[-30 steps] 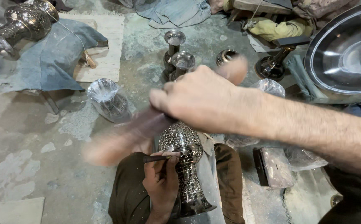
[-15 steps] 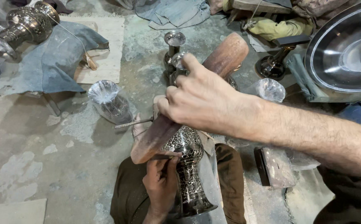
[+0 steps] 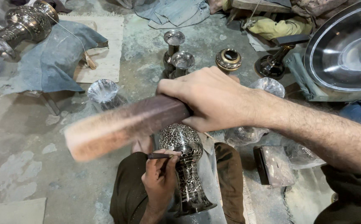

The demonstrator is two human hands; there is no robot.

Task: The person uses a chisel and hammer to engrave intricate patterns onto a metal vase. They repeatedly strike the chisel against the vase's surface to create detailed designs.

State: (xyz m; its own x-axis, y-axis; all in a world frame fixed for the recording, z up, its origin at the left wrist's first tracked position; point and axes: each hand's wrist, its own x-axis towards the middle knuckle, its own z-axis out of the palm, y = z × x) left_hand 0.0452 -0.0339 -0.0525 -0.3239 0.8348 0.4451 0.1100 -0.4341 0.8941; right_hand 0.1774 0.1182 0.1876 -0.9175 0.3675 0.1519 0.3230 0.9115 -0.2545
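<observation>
- wooden mallet (image 3: 122,124) — blurred, long axis running from centre frame down to the lower left; right hand (image 3: 207,99) is wrapped closed around its dark handle end.
- left hand (image 3: 159,180), lower centre, pinches a thin chisel (image 3: 159,156) with curled fingers; tip points right, touching the vase.
- engraved metal vase (image 3: 186,166) lies between the knees, just below the mallet — rounded patterned top, flared foot toward the bottom edge.
- mallet head sits left of and above the chisel.

An engraved silver vase (image 3: 187,166) lies on the lap, a thin chisel (image 3: 159,156) touching its bulb, beneath a blurred wooden block (image 3: 126,124).
</observation>
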